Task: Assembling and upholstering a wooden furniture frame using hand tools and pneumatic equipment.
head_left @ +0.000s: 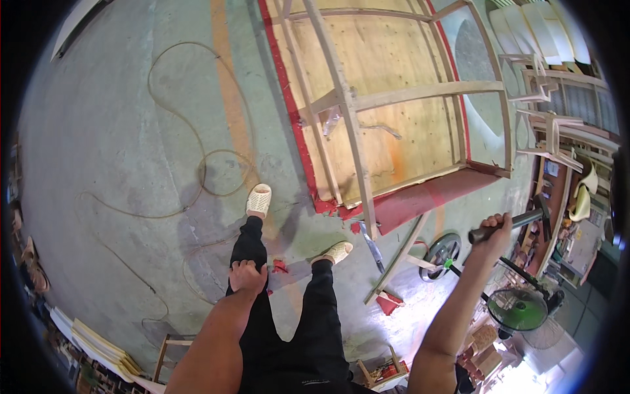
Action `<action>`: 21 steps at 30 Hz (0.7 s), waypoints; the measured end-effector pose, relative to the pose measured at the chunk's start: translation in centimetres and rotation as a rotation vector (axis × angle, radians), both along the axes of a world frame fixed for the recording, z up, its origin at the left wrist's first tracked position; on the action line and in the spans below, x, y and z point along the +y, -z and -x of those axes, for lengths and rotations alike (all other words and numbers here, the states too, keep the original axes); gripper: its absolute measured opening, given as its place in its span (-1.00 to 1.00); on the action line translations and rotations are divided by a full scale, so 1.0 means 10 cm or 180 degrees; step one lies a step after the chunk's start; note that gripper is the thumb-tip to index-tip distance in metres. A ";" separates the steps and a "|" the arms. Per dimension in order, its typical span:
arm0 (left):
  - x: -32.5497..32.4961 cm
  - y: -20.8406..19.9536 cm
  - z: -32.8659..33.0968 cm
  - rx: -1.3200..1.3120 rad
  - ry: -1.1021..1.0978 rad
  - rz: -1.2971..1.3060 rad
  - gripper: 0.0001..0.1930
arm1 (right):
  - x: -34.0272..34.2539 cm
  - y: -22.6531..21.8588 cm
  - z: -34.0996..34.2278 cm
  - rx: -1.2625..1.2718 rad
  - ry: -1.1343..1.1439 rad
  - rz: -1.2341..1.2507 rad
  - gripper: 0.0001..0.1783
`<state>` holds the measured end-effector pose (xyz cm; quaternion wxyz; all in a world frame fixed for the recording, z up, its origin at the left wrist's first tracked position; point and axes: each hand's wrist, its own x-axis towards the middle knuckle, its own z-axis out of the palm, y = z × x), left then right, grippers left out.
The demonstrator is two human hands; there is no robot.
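Note:
My right hand (497, 230) is raised out to the right, its fingers wrapped round the dark grip of a hammer (525, 218). The hammer's head points away to the right. Against my left thigh rests my left hand (248, 274), its fingers curled over; whatever may be inside them is hidden. Ahead of my feet lies a large wooden furniture frame (407, 93) with a plywood panel (377, 59) and red fabric along its edges. A red fabric flap (420, 200) hangs along the frame's near side.
A thin hose (197, 131) loops over the floor at left. Right of my feet lie a wooden bar (400, 256), a red scrap (389, 303) and a black wheel (441, 256). A green fan (518, 308) stands at lower right, chair frames (551, 134) farther up.

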<state>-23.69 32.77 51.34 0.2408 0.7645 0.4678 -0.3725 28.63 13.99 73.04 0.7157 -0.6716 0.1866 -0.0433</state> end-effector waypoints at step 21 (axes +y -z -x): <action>0.57 0.03 0.03 -0.0706 -0.0182 -0.0094 -0.56 | 0.85 0.92 3.74 0.1385 -0.4423 0.2394 -0.51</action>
